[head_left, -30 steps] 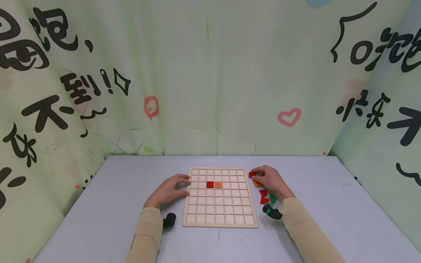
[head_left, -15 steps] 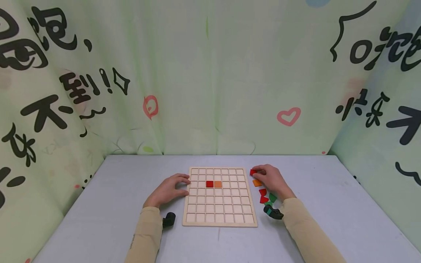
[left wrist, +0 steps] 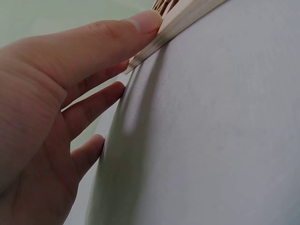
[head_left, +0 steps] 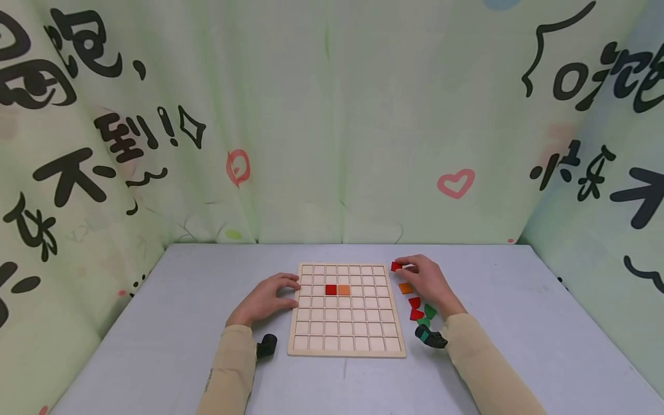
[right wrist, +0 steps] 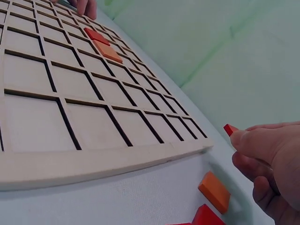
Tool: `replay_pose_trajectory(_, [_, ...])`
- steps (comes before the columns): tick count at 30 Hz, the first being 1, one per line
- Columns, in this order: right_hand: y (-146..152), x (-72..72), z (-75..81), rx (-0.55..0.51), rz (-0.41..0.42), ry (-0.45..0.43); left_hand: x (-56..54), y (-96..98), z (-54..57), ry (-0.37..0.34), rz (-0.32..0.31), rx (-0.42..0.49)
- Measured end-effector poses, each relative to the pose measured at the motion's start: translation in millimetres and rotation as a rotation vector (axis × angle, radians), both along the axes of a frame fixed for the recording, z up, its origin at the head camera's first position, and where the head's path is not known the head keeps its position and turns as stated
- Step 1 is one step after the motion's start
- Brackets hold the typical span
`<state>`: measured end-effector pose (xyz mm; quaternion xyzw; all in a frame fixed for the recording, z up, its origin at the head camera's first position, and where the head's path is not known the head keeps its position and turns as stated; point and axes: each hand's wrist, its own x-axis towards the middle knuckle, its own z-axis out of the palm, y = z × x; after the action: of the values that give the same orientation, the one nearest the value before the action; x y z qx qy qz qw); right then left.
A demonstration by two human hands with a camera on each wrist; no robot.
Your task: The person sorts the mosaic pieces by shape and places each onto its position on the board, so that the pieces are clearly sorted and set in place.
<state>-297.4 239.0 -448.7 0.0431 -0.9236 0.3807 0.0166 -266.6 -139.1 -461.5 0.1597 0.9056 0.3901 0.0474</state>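
Note:
A wooden grid board [head_left: 347,353] lies on the table, with a red square tile [head_left: 331,290] and an orange square tile [head_left: 344,290] side by side in its cells. My left hand [head_left: 266,298] rests at the board's left edge; its thumb [left wrist: 145,22] touches the rim in the left wrist view. Beyond the board's far right corner, my right hand [head_left: 426,280] pinches a small red tile [right wrist: 229,129] between thumb and fingers, raised off the table. Below that hand a loose orange tile [right wrist: 215,191] lies on the table, right of the board.
More loose pieces lie along the board's right side: red ones [head_left: 417,315] and green ones [head_left: 430,312], partly beside the black wrist camera [head_left: 430,336]. A printed curtain [head_left: 342,127] hangs behind the table [head_left: 171,323] and at both sides.
My right hand has moved slightly toward the table's far side with the red tile, uncovering more of the loose orange tile. My left hand and the board look unmoved.

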Motion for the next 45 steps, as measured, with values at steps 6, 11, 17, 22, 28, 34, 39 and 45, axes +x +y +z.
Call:
replay_pose_trajectory(6, [-6.6,3.2,6.6,-0.011,0.017,-0.032,-0.2,0.7,0.0,-0.004,0.004,-0.003])
replay_pose_trajectory(11, [-13.0,7.2,9.7,-0.036,0.042,-0.048,-0.4,1.0,-0.3,-0.013,0.010,-0.005])
replay_pose_trajectory(17, [-22.4,9.2,10.1,0.010,0.089,-0.006,-1.2,0.6,-1.2,-0.006,0.013,-0.007])
replay_pose_trajectory(22, [-31.8,11.7,9.1,0.029,0.139,0.013,-1.0,0.7,-1.7,-0.001,0.015,-0.011])
replay_pose_trajectory(28, [-43.8,15.0,8.0,0.014,0.156,0.014,-0.1,1.4,-1.1,-0.011,0.020,-0.003])
replay_pose_trajectory(34, [-55.2,17.7,5.8,-0.018,0.157,0.005,0.9,1.1,-0.8,-0.013,0.020,0.005])
replay_pose_trajectory(39, [-61.9,19.4,3.7,-0.017,0.185,0.017,0.7,1.3,-1.0,-0.011,0.018,0.008])
replay_pose_trajectory(45, [-67.3,19.6,0.5,-0.015,0.215,0.028,0.2,1.2,0.1,-0.007,0.015,-0.001])
